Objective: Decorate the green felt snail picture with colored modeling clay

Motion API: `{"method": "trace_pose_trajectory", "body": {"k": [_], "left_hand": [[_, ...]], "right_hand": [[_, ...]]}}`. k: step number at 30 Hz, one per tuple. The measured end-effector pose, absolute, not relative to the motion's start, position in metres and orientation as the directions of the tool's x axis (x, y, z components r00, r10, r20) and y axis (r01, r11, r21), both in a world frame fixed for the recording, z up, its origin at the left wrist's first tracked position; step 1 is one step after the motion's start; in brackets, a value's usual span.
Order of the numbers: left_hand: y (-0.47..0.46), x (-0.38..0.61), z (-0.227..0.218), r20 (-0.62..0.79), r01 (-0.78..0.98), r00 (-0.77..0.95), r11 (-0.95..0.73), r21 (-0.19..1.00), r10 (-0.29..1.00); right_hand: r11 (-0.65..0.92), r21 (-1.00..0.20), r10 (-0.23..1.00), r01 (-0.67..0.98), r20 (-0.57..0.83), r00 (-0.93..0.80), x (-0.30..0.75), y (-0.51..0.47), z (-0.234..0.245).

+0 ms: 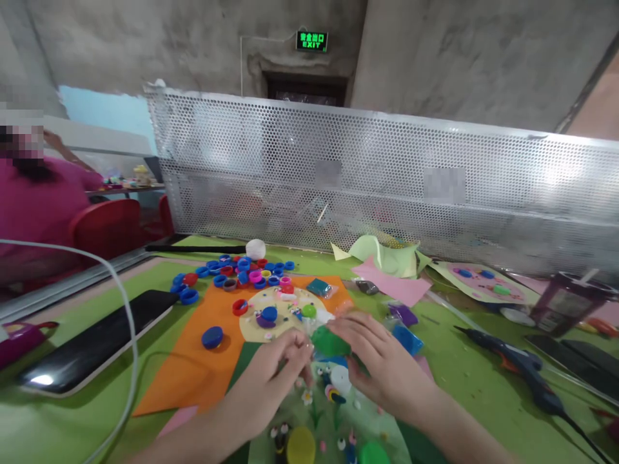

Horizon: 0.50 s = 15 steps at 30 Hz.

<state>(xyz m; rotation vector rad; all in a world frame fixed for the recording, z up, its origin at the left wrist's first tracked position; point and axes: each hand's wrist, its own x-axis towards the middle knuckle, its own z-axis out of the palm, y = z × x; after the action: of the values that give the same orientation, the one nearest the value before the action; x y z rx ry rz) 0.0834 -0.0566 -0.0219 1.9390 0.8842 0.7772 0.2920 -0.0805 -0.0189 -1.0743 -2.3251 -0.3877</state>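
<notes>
Between my hands is a soft-looking green clay packet [329, 340], with a clear, shiny film at its edge. My left hand [275, 367] is closed, thumb and fingers pinched at the packet's left side. Bent over its right side, my right hand [380, 351] hides part of it with its fingers. Below them lies a pale green craft sheet [319, 422] bearing bottle caps, googly eyes and small flowers. A cream round card [251, 328] with similar cap figures lies just beyond my hands.
Several coloured bottle caps [255, 276] are heaped at the back left. On the left lie a black phone [97, 338] and a white cable [129, 322]. A glue gun [520, 367] and a dark cup [570, 303] are on the right. A perforated metal screen [290, 154] borders the table.
</notes>
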Motion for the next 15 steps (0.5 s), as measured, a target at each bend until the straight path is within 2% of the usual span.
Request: {"method": "trace_pose_trajectory", "body": {"k": [4,7,11,15], "left_hand": [[-0.055,0.083,-0.020,0.125,0.320,0.502,-0.318,0.892,0.856],[-0.056,0.082,-0.017,0.098,0.401,0.577,-0.385,0.831,0.811],[-0.060,0.084,-0.017,0.193,0.411,0.671,-0.575,0.707,0.716],[-0.065,0.085,-0.021,0.322,0.292,0.711,-0.680,0.673,0.625]], "right_hand": [[0.653,-0.005,0.613,0.757,0.590,-0.525,0.298,-0.082,-0.018],[0.672,-0.057,0.641,0.738,0.543,-0.542,0.302,-0.082,-0.019],[0.650,-0.051,0.672,0.758,0.505,-0.542,0.296,-0.086,-0.021],[0.602,-0.192,0.705,0.775,0.584,-0.403,0.283,-0.097,-0.015]]}}
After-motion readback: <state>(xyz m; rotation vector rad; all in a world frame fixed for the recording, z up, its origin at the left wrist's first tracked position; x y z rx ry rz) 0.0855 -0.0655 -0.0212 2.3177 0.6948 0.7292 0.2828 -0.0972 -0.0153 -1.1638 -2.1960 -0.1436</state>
